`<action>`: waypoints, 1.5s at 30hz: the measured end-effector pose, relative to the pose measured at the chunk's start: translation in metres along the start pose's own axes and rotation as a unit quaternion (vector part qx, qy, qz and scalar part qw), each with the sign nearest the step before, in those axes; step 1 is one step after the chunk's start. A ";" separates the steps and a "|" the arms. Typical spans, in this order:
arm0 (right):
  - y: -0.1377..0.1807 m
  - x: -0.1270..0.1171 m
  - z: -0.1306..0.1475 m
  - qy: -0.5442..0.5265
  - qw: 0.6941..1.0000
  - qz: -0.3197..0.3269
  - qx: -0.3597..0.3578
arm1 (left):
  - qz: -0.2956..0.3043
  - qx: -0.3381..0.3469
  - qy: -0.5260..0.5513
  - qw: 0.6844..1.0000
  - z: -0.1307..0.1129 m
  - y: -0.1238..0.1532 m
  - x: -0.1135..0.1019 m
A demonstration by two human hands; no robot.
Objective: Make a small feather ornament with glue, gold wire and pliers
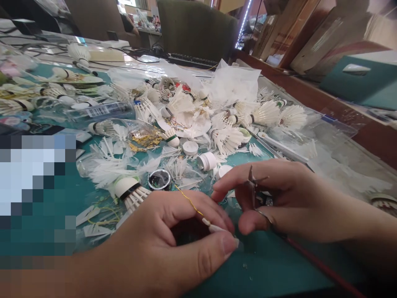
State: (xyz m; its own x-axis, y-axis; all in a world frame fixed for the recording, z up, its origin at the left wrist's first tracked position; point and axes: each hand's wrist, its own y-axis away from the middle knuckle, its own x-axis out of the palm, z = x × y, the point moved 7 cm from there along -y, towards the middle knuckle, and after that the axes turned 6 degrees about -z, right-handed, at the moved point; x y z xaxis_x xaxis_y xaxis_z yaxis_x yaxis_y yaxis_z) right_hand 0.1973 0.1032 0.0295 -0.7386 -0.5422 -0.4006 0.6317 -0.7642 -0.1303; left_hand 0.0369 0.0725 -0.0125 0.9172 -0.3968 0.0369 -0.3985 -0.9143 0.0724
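A heap of white feather shuttlecocks fills the middle of the teal green table mat. At the heap's 12 o'clock lies a crumpled clear plastic bag, with a black keyboard beyond. At its 7 o'clock sit white round caps and a small round silver tin. At 9 o'clock lies a clear plastic tube with a barcode label.
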 end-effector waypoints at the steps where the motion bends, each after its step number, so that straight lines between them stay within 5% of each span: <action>1: 0.000 0.002 -0.005 -0.033 0.999 0.010 0.036 | -0.005 0.020 0.017 1.000 -0.004 -0.001 0.000; 8: 0.002 0.012 -0.021 -0.180 0.969 0.047 0.163 | -0.044 0.076 0.026 0.996 -0.008 0.003 -0.007; 18: -0.003 0.000 -0.016 -0.194 0.976 -0.043 0.089 | -0.027 0.018 0.027 0.999 -0.003 0.001 -0.005; 27: -0.004 -0.028 -0.004 -0.140 0.967 -0.200 0.068 | 0.005 -0.002 0.046 0.999 0.006 0.003 -0.001; 45: 0.000 -0.039 0.006 -0.024 0.962 -0.273 0.018 | 0.024 0.018 -0.014 0.999 0.001 0.001 0.001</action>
State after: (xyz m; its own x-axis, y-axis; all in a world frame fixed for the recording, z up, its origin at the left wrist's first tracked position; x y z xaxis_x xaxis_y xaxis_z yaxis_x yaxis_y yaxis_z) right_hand 0.2248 0.1221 0.0505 -0.9683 -0.0714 -0.2396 0.1388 -0.9506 -0.2777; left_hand 0.0368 0.0708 -0.0136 0.8974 -0.4411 0.0114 -0.4412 -0.8967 0.0361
